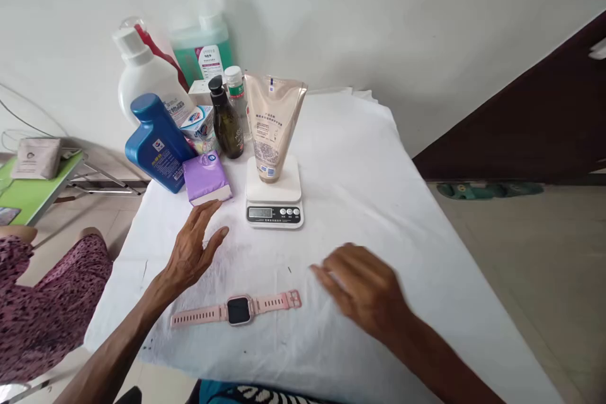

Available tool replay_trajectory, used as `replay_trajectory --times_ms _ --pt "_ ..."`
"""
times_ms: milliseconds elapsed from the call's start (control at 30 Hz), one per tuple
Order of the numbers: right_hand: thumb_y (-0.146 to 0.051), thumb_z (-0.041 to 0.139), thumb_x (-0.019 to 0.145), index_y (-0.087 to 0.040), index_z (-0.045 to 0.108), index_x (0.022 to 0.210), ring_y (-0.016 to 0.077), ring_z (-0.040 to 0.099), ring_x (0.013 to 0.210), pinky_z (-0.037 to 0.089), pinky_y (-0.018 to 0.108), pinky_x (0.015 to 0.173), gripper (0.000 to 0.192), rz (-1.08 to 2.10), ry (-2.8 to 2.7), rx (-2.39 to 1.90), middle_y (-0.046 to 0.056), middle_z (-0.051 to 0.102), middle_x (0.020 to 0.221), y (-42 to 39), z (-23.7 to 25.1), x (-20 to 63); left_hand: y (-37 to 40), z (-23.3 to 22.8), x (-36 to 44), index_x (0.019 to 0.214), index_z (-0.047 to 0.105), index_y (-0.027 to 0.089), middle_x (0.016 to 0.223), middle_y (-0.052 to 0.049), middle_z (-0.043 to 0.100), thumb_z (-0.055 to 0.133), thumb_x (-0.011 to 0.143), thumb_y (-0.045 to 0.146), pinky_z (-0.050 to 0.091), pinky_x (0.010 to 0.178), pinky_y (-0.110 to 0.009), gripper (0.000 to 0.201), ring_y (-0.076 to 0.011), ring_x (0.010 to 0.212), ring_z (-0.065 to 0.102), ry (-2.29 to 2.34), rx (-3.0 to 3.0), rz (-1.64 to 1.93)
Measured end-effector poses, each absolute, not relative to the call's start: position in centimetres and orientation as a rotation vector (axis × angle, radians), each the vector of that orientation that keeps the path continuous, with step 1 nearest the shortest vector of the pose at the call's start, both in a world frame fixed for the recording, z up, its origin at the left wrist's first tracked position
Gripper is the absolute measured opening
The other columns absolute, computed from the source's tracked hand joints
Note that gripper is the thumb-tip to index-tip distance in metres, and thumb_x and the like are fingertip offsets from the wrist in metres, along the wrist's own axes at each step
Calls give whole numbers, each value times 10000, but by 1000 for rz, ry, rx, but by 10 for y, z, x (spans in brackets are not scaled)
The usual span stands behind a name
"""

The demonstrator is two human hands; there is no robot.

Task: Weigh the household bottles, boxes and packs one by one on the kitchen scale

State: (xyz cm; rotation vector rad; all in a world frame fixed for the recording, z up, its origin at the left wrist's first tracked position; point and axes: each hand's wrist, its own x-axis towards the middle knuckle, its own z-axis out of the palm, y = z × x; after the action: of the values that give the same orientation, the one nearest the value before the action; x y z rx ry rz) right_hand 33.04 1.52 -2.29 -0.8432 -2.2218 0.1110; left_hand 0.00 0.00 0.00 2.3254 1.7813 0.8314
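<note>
A beige tube [273, 126] already stands on our kitchen scale [274, 199]. Our left hand [192, 252] and right hand [364, 290] hover open, empty; other bottles [156, 139] wait unweighed

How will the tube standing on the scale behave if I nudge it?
The tube stands cap-down on the scale, wide end up, so it probably tips easily. Its creased body looks soft and likely dents under fingers. It seems light for its size.
</note>
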Motion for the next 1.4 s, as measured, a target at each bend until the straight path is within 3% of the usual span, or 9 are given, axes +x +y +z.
replay_trajectory --times_ms 133,300,467,667,800,933,1133,1300,1400 --pt "-237 498 1049 -211 442 636 119 413 548 337 280 571 417 610 -2269 -487 -42 462 564 33 -36 253 46 16 32 1408 527 216 1263 -120 662 546 1032 315 625 904 -417 389 -220 1060 696 1666 2276 1197" --pt "-302 589 993 -194 367 610 84 402 558 304 249 583 456 1122 -2337 -359 -62 436 575 44 -48 199 95 25 61 1476 452 218 1379 -161 601 550 1031 382 583 986 -447 484 -251 1222 630 1579 2152 1461" --pt "-294 676 919 -183 351 594 64 390 539 278 236 564 473 1334 -2330 -359 -80 387 556 49 -56 178 122 13 71 1460 464 213 1330 -158 625 495 1055 402 554 1005 -453 448 -247 1195 647 1562 2010 1569" --pt "-307 677 900 -190 378 615 77 394 562 293 244 571 429 1350 -2308 -363 -75 431 579 53 -62 180 132 -1 65 1377 546 226 1265 -123 660 475 1061 410 568 967 -425 372 -234 1154 665 1508 1824 1655" --pt "-290 675 879 -182 310 556 84 315 523 242 262 525 499 1263 -2428 -412 -69 386 528 49 -58 183 135 2 63 1226 633 210 1072 -72 689 491 1059 388 579 792 -320 282 -176 949 686 1449 1758 1782" --pt "-289 639 882 -182 329 562 97 283 530 175 274 513 458 1110 -2518 -395 -52 459 541 46 -60 181 136 -4 63 1146 657 205 934 -39 681 465 1072 368 565 705 -289 263 -143 804 667 1407 1762 1712" --pt "-298 592 922 -185 406 586 102 322 529 155 288 520 400 996 -2524 -366 -39 515 559 45 -69 180 136 -16 58 1240 656 254 1179 -86 698 443 1070 365 597 934 -454 293 -226 1049 683 1375 1840 1561" --pt "-316 594 946 -183 419 588 102 367 536 169 280 518 421 1023 -2526 -373 -31 551 577 45 -69 180 136 -8 51 1321 594 334 1273 -52 668 530 1036 416 570 1024 -463 303 -241 1194 667 1305 1706 1539" --pt "-310 612 935 -179 409 582 96 394 541 177 276 516 428 1071 -2512 -394 -32 568 590 45 -66 180 136 2 58 1437 475 372 1414 -69 596 649 960 501 518 1101 -488 524 -271 1322 595 1420 1797 1437"
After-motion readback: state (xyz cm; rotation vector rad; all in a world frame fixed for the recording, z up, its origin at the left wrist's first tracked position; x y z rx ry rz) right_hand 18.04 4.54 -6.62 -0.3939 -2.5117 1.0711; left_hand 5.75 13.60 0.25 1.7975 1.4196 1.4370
